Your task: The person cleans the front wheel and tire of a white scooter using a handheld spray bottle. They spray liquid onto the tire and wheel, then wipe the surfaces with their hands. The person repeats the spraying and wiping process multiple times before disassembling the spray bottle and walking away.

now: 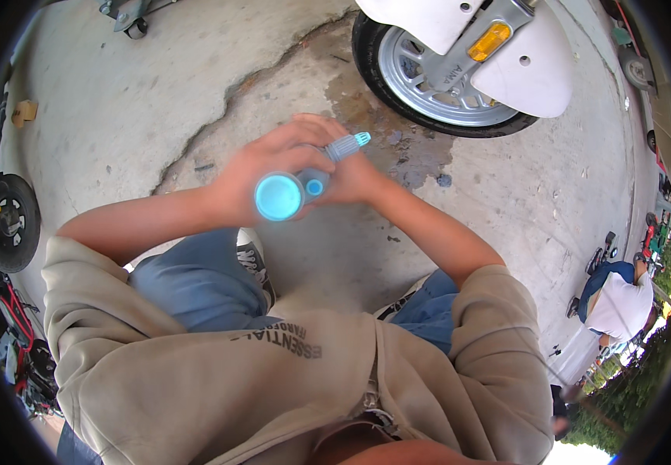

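Both hands are raised in front of my chest, around a grey and turquoise hand tool (314,175), perhaps a spray gun. A ribbed grey collar with a turquoise tip (362,139) points up and right, and a round turquoise end (279,197) faces me. My left hand (268,152) has its fingers wrapped over the tool's body. My right hand (351,179) is closed against its right side, with its fingers partly hidden behind the tool. Beyond the hands stands the front wheel (411,81) of a scooter with white panels (524,75) and an orange reflector (490,41).
Cracked concrete floor (137,110) carries a wet, dark stain (393,139) beside the wheel. A caster stand (132,23) is at the upper left. Vehicle wheels (9,224) line the left edge. A person in a white top (617,305) bends over at the right.
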`<state>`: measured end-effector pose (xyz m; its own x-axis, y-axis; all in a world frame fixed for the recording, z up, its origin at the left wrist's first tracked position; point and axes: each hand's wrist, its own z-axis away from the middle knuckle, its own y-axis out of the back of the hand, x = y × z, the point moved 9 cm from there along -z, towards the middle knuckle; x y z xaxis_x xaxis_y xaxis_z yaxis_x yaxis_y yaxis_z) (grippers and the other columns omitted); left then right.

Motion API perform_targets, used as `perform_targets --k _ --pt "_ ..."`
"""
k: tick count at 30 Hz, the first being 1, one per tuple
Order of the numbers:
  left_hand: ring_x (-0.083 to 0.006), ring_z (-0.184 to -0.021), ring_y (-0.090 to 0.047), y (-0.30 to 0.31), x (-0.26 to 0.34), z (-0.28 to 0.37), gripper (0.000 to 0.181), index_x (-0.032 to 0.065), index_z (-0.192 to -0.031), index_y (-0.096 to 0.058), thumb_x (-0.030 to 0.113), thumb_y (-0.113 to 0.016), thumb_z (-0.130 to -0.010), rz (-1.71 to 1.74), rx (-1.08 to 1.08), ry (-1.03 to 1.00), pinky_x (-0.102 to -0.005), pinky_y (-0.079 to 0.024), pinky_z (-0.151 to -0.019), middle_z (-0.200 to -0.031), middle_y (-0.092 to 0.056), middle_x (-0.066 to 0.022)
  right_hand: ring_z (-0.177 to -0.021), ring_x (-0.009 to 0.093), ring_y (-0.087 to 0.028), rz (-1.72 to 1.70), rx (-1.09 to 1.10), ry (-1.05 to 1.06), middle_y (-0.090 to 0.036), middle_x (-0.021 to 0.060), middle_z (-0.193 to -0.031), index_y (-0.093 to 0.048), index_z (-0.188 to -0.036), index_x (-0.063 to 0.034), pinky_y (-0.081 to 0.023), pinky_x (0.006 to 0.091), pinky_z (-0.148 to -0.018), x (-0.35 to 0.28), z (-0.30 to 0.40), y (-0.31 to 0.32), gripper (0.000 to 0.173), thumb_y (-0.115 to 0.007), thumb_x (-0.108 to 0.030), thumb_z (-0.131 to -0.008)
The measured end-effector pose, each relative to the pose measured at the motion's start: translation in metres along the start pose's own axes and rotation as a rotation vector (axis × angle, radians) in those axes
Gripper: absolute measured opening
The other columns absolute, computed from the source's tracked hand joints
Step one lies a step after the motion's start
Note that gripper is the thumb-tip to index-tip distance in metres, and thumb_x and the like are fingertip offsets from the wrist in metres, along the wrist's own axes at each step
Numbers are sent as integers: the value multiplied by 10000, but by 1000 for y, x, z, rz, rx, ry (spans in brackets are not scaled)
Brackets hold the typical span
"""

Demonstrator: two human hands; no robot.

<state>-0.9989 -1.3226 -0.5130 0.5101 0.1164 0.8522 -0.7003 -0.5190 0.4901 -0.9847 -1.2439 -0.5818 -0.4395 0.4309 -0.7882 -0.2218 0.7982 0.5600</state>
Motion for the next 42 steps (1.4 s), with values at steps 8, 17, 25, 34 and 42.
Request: perform_targets --k 8,17,25,34,42 --pt "-282 -1037 -607 2 2 -3 449 107 -1048 -632 140 -822 -642 -78 90 89 -365 -504 -890 -1143 -589 -90 -1260 362 -462 85 178 -9 -518 157 -1300 -485 -1290 -83 -365 459 -1052 16 9 -6 838 -835 -355 -579" --pt "-251 -1332 -447 14 -33 3 843 80 -1463 -330 192 -804 -775 577 -120 286 -406 -346 -1128 -1390 -493 -139 -1279 359 -461 -220 112 -228 -490 181 -1371 -475 -1339 -57 -358 450 -1083 27 18 1 953 -901 -399 -558" --pt "-278 -1374 -389 12 -95 41 788 111 -1461 -368 104 -740 -766 156 -250 328 -424 -307 -1153 -1477 -406 -147 -1092 206 -609 -905 125 -741 -636 134 -1163 -478 -1338 17 -489 332 -953 51 47 58 539 -626 0 -820" --pt "-378 -1288 -433 -14 -80 19 1153 128 -1444 -356 405 -941 -490 -75 -76 59 -463 -409 -1067 -1396 -391 -162 -947 174 -623 -931 144 -861 -622 120 -1065 -545 -1160 30 -509 304 -869 -3 44 42 331 -631 -64 -854" --pt "-347 -1139 -505 -41 -54 5 713 258 -1302 -557 263 -843 -648 -193 165 232 -430 -462 -944 -1210 -467 -141 -803 109 -586 -859 180 -1018 -613 16 -860 -602 -1008 -34 -474 259 -749 -5 52 77 229 -680 -195 -866"
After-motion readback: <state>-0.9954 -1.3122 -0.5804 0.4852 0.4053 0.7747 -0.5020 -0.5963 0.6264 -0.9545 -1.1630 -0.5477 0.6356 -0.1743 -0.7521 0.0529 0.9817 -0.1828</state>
